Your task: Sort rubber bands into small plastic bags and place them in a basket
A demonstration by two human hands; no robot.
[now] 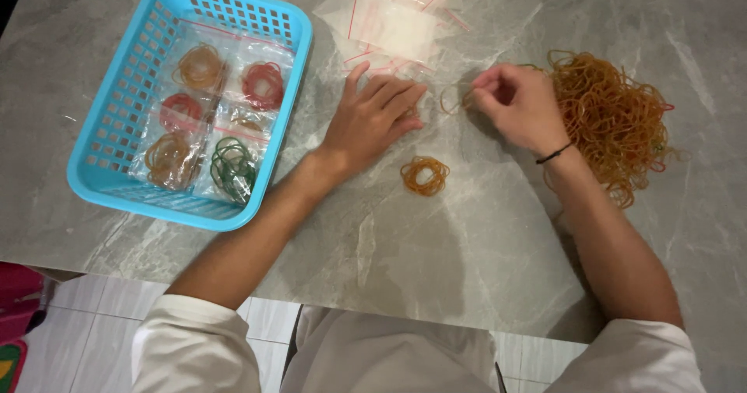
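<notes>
Two hands are working on the grey marble counter [482,237]. The right hand [517,107] is pinching a thin tan rubber band [451,97] between thumb and fingertips, just beside the loose orange heap of rubber bands [615,121] near the counter's right edge. The left hand [373,121] is lying spread and flat, empty, below the clear red-striped zip bags [397,19]. A small bundle of orange bands [425,175] is lying between the wrists. Bands are probably handling light, soft, stretchy and tangle-prone; pinching a single loop is advisable.
</notes>
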